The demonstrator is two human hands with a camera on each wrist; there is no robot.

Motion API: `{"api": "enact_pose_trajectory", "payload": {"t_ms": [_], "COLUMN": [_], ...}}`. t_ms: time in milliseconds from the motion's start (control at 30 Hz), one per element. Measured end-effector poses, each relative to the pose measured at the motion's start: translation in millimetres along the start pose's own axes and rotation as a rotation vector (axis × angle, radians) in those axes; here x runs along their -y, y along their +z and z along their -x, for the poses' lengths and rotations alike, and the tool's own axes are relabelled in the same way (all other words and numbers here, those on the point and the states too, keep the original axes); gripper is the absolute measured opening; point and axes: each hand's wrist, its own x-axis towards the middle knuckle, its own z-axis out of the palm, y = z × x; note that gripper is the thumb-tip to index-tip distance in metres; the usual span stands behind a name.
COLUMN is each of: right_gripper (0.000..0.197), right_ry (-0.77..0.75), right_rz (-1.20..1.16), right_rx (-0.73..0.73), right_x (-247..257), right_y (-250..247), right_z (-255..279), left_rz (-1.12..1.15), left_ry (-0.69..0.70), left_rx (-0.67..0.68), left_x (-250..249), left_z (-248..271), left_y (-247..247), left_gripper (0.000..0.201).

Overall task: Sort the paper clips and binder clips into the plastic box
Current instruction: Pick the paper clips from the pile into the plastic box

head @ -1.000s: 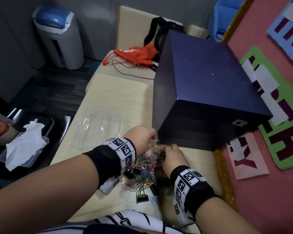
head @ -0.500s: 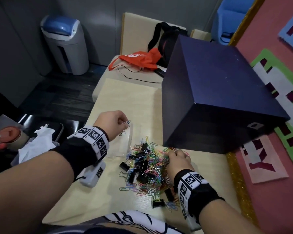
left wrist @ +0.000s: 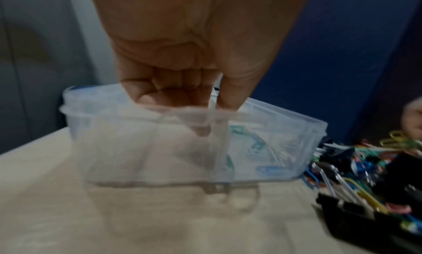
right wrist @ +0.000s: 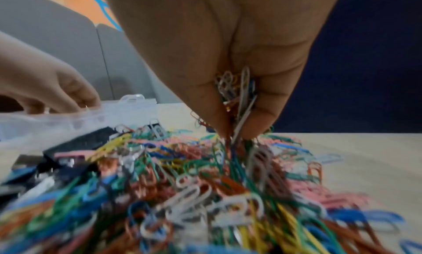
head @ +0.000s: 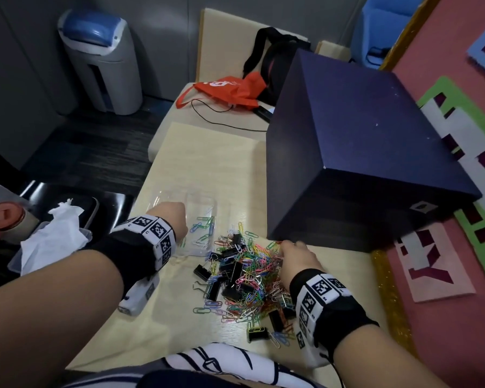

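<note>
A bin (head: pixel 101 60) and tissue (head: pixel 53 236) flank the desk (head: pixel 207 163), where the left hand (head: pixel 170 221), fingers curled, hovers over the plastic box (head: pixel 205 245) holding several clips, while the right hand (head: pixel 297 260) pinches paper clips (right wrist: pixel 237 88) from one pile (head: pixel 247 278) beside one dark box (head: pixel 361 152).

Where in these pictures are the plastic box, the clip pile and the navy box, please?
plastic box (left wrist: pixel 319 126): left wrist view, rim corner.
clip pile (head: pixel 249 273): head view, middle of the heap.
navy box (head: pixel 361 130): head view, top face.
</note>
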Motion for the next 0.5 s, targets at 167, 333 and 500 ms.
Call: {"api": "enact_pose_trajectory", "payload": {"t_ms": [167, 333, 500], "right_gripper": [0.045, 0.028, 0.016], "right_ry": [0.002, -0.091, -0.273], "right_rz": [0.043, 0.026, -0.052], "right_rx": [0.062, 0.082, 0.023], "right_x": [3.7, 10.0, 38.0], "right_y": [-15.5, -32.1, -42.1], "right_z": [0.2, -0.7, -8.6], "left_rz": [-0.002, 0.128, 0.162], "left_ry": [0.101, 0.154, 0.156], "left_rx": [-0.048, -0.118, -0.21], "left_x": [-9.6, -16.2, -10.6], "left_z": [-8.2, -16.4, -9.9], "left_y": [3.0, -0.2, 0.3], "left_gripper": [0.035, 0.039, 0.032]}}
